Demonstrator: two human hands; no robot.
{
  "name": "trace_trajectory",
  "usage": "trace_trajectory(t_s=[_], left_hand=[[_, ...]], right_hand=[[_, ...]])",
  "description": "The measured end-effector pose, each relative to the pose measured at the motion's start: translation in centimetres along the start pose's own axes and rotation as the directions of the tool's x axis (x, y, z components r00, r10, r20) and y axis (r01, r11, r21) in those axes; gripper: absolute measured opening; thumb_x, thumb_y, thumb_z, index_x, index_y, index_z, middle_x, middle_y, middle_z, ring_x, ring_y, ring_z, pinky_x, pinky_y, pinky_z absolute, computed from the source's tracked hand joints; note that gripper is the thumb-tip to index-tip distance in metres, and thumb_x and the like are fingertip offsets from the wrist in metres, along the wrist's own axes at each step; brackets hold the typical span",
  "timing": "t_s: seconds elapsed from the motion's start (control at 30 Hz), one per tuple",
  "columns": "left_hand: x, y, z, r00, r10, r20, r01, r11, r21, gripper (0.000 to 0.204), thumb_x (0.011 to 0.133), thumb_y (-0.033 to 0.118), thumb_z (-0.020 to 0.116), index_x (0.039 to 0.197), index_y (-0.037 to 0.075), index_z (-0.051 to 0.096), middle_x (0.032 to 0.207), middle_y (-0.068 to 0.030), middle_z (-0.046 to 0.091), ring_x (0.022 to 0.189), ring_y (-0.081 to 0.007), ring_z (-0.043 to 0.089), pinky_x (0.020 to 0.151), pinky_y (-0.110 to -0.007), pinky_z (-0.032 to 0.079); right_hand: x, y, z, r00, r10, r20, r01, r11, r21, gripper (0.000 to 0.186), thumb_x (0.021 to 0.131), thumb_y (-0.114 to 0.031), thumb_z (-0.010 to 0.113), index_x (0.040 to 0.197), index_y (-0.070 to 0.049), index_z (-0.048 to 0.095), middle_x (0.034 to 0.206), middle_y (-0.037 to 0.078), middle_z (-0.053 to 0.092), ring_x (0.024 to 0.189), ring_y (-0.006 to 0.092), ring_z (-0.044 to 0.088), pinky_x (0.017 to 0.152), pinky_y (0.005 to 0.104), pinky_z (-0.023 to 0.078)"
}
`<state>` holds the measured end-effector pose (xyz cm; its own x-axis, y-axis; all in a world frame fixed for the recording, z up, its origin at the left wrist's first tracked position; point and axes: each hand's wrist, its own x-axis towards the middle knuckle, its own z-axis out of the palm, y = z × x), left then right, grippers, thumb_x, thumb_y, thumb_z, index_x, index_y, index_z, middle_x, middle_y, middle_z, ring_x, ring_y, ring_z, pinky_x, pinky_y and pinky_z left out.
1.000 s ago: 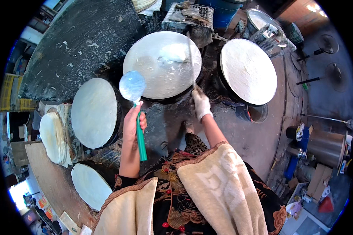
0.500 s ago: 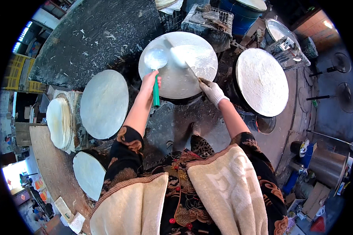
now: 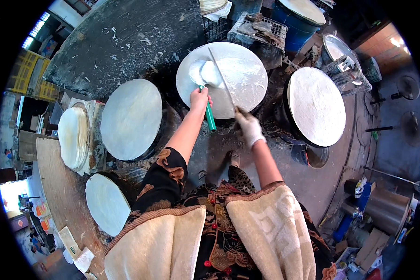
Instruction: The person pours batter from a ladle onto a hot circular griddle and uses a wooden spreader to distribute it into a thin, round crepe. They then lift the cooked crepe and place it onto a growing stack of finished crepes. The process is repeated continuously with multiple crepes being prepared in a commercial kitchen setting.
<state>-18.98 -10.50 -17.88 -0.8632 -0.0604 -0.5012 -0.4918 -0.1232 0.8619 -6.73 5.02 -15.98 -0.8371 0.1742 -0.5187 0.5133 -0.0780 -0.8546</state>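
Note:
On the round griddle [image 3: 240,100] ahead of me, wet white batter or dough is spread over the right part of the surface. A rounded white lump of dough [image 3: 212,74] lies left of centre. My left hand [image 3: 199,99], bare, is closed around the green handle of a round-headed scoop [image 3: 209,114]; its pale head is over the griddle, against the lump. In a light glove with darkened fingers, my right hand [image 3: 249,127] grips the near end of a long thin scraper [image 3: 225,86]. Its blade slants across the griddle, just right of the lump.
Another griddle [image 3: 316,105] with a white sheet stands at right; further ones [image 3: 131,119] [image 3: 107,204] are at left. A stack of thin round sheets [image 3: 73,137] sits far left. Behind are a dark worktop [image 3: 121,42], a crate [image 3: 261,35] and a blue barrel [image 3: 294,30].
The dough lump has moved left over the griddle, up to the scoop head. My right hand and the scraper have come left and nearer to me. The whole view has shifted slightly.

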Motion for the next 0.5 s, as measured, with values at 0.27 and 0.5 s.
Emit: trace_trajectory(t_s=[0.27,0.5], left_hand=[[-0.7,0.5,0.8,0.981,-0.176,0.085,0.195,0.904,-0.381,0.016,0.091,0.02,0.05,0.087,0.004,0.048,0.058,-0.0012,0.046,0.042,-0.0101,0.043,0.039,-0.024,0.038],[-5.9,4.5,-2.5,0.965,-0.062,0.256,0.187,0.845,-0.502,0.016,0.094,0.022,0.05,0.092,0.006,0.047,0.055,0.0036,0.04,0.042,-0.0063,0.037,0.038,-0.02,0.033]], right_hand=[[-0.4,1.2,1.1,0.997,-0.029,0.071,0.039,0.99,-0.139,0.043,0.091,-0.028,0.051,0.126,-0.003,0.053,0.11,0.013,0.062,0.103,0.0188,0.056,0.092,0.0264,0.039],[-0.1,-0.5,-3.4,0.981,-0.187,-0.054,0.173,0.966,-0.191,0.043,0.089,-0.023,0.055,0.127,-0.003,0.052,0.112,0.012,0.063,0.098,0.0155,0.058,0.088,0.0251,0.043]])
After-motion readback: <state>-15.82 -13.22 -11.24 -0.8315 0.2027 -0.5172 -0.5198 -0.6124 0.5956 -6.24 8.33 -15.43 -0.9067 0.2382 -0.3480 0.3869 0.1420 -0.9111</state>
